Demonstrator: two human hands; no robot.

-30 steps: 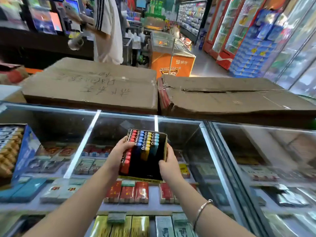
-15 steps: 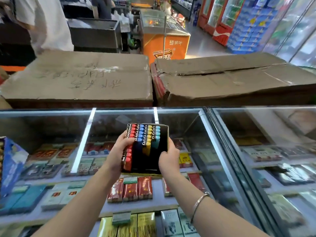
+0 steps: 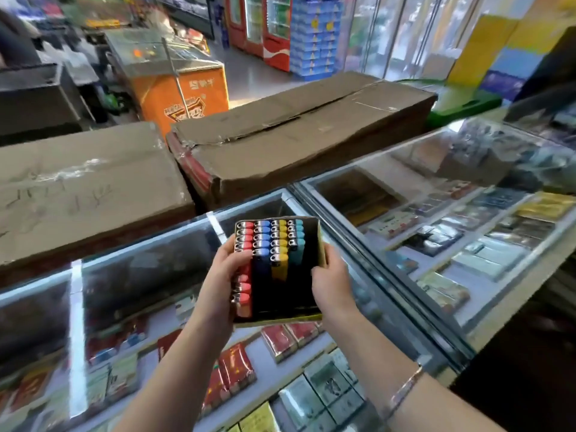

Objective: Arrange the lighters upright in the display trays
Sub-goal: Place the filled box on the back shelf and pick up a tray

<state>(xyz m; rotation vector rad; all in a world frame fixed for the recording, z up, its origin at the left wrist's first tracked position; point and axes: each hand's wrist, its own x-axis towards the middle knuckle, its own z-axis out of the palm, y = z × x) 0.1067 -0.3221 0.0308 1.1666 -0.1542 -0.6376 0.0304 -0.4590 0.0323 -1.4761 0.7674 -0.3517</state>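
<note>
A: What are the hands doing?

B: Both are holding the display tray above the glass worktop; left hand is gripping the tray's left edge, fingers curling over onto the red row; right hand is gripping the right edge, fingertips hooking over the rim into the tray.

A: Lighters?

B: Lighters are standing upright in the tray in rows by colour: red at the tray's left wall, then blue, yellow, teal; the near part of the middle rows and the strip along the tray's right wall are showing dark; cannot tell what is down there.

A: Tray touching the worktop?

B: Cannot tell; it is being held tilted toward the camera.

A: Around the tray?

B: Beyond the tray two brown cardboard boxes are lying on the worktop's far edge, side by side; cigarette packs are showing through the glass below the tray; an orange chest freezer is standing beyond the boxes; red drinks fridges are standing further back; a bracelet is sitting on the right wrist, nearer the camera than the tray; the whole picture is looking blurred.
</note>
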